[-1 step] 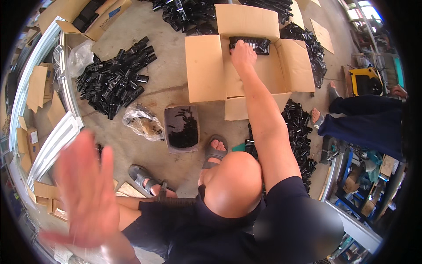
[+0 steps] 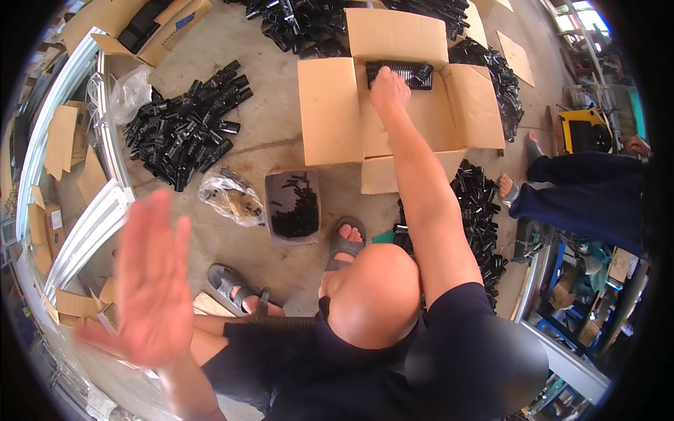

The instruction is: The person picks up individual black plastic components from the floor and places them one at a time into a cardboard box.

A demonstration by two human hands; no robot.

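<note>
My right hand [image 2: 390, 91] reaches into an open cardboard box [image 2: 330, 112] in front of me. Its fingers are bent down onto the left end of a ribbed row of black plastic parts [image 2: 414, 74] lying against the box's far wall. The fingertips are partly hidden, but they look closed on a black plastic part there. One more black piece lies across the row's right end. Raised at the lower left is my left hand [image 2: 154, 288], blurred, its fingers stretched out and nothing in it.
Glossy black tubular parts lie in piles [image 2: 184, 126] on the floor at left, behind the box and to its right. A bin of small black pieces [image 2: 320, 210] stands by my foot beside a clear plastic bag [image 2: 228, 196]. Another person's legs [image 2: 583, 196] are at right.
My left hand has shifted slightly up and to the right, fingers still stretched. The right hand stays at the row of black parts in the box.
</note>
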